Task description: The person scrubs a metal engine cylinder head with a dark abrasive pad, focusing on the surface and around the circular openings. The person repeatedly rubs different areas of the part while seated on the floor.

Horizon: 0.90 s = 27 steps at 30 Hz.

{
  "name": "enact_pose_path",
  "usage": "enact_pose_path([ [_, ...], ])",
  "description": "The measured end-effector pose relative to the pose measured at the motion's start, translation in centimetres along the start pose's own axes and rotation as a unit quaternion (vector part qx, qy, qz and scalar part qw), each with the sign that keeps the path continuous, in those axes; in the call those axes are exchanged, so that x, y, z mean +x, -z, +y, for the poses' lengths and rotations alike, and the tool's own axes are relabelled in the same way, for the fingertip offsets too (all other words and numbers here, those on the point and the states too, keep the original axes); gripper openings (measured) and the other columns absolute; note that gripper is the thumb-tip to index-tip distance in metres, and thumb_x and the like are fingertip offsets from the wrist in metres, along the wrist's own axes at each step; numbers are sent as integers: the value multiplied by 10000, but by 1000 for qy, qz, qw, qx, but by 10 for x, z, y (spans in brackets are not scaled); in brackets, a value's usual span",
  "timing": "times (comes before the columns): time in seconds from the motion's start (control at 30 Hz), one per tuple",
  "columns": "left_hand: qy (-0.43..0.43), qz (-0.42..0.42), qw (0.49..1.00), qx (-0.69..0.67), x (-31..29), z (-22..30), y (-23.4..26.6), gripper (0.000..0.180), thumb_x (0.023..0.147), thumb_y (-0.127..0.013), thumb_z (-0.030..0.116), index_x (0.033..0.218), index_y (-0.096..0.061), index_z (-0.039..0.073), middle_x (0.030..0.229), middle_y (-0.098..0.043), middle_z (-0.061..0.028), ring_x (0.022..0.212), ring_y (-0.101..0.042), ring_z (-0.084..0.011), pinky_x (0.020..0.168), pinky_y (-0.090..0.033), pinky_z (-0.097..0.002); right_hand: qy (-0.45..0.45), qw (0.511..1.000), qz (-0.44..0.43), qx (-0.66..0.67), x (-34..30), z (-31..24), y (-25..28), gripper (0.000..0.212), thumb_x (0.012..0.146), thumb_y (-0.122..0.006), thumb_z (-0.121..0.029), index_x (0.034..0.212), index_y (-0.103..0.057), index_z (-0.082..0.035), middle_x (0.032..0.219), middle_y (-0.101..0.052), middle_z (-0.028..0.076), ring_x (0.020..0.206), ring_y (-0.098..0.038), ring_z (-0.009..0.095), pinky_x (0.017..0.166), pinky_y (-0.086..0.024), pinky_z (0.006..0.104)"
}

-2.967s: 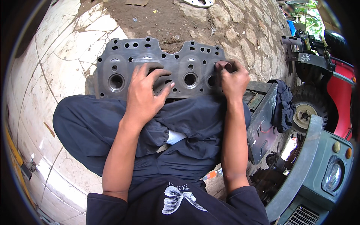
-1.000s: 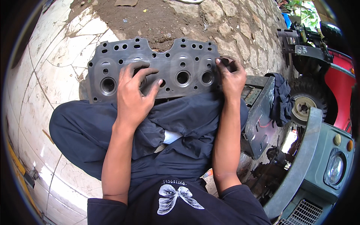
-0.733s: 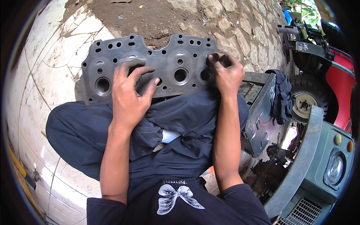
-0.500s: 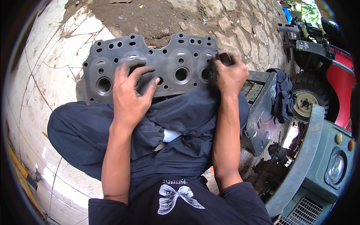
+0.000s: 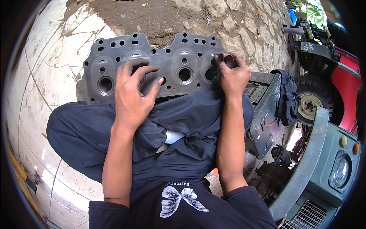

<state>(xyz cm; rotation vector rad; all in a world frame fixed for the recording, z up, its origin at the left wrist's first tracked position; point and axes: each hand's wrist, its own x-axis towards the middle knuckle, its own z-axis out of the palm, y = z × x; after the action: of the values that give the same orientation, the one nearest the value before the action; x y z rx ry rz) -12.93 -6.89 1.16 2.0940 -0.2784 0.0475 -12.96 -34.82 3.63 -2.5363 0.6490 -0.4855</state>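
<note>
A grey metal cylinder head (image 5: 152, 82) with round valve ports and several bolt holes lies in front of my crossed legs. My left hand (image 5: 133, 86) rests over its left middle part, fingers curved and spread apart, with nothing visible in them. That hand hides part of the ports beneath it. At the right end, my right hand (image 5: 233, 72) is closed, thumb and fingers pinched together beside the rightmost port. Something small and dark may sit in the pinch, but I cannot make it out. The fingertips of both hands are blackened.
Cracked white tiles (image 5: 34, 95) spread along the left. Bare soil (image 5: 148, 19) and a stone wall (image 5: 236, 30) lie beyond the cylinder head. To the right stand a dark metal box (image 5: 263, 129) with a cloth (image 5: 284, 97), a tyre (image 5: 314, 97) and a green vehicle front (image 5: 324, 168).
My right hand has shifted very slightly at the right end of the cylinder head. My left hand stays in nearly the same place.
</note>
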Motion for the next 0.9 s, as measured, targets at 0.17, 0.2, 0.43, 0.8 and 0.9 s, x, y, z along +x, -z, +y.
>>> enact_pose_path([
  [0.17,-1,-3,1000,7,0,-1,0,283,871,-848,143,1133,-791,54,1232,-687,-128,1184,-645,-323,961,-548,-412,95,995,16,2,-5,-17,-4,151,811,-817,-79,960,-845,-71,876,-820,113,819,-803,247,805,-608,363],
  [0.2,-6,-5,1000,11,0,0,0,282,872,-848,144,1133,-791,54,1236,-687,-127,1185,-645,-322,960,-549,-411,94,996,7,-4,-6,-21,-4,149,814,-808,-66,958,-844,-71,880,-821,111,820,-803,247,809,-608,360],
  [0.43,-1,-5,1000,13,0,-1,0,276,877,-844,149,1133,-795,60,1235,-688,-128,1186,-639,-322,965,-546,-416,80,997,-2,24,-9,-26,-7,162,833,-748,6,964,-832,-39,904,-826,114,826,-808,239,799,-609,344],
  [0.8,9,7,1000,-5,0,0,-3,282,840,-861,147,1100,-796,58,1204,-688,-132,1159,-619,-353,1003,-511,-455,65,996,-40,46,0,-11,-1,246,816,-664,28,982,-831,-44,852,-821,91,780,-800,245,757,-611,361],
  [0.9,5,6,1000,-7,0,-3,-4,281,842,-857,144,1104,-795,63,1202,-691,-128,1154,-620,-351,1004,-511,-454,116,993,-27,10,-5,-16,-3,255,818,-654,29,987,-832,-42,854,-819,94,775,-796,252,753,-608,358],
])
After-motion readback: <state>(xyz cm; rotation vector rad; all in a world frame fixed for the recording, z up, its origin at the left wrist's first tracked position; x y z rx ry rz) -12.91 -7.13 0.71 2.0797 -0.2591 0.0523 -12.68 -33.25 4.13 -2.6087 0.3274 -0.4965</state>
